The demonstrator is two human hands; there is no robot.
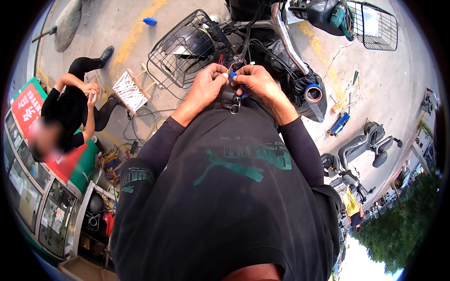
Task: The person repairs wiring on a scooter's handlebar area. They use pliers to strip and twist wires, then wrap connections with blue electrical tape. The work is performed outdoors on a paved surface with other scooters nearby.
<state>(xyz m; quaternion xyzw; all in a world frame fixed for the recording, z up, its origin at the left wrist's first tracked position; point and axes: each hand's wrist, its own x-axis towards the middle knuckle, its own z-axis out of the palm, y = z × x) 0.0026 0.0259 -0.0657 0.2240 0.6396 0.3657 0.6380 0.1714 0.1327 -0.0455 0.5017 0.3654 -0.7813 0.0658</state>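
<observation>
Just in front of my chest, my left hand (206, 88) pinches thin wires (228, 70), with red and yellow showing at the fingertips. My right hand (259, 84) is closed beside it, thumb and forefinger on a small strip of blue tape (232, 74) against the wires. The fingers hide most of the joint. Behind both hands lies the opened front of a scooter, with a bundle of black cables (248, 44) and a wire basket (176, 56). A tape roll (313, 93) with a blue outer edge rests on black covering to the right.
At left a person (65, 112) sits near a small slatted stool (130, 92) and cables on the ground. Tools and a blue floor jack (338, 124) lie at right, near a parked scooter (363, 145). Another scooter's basket (377, 28) stands at the far right.
</observation>
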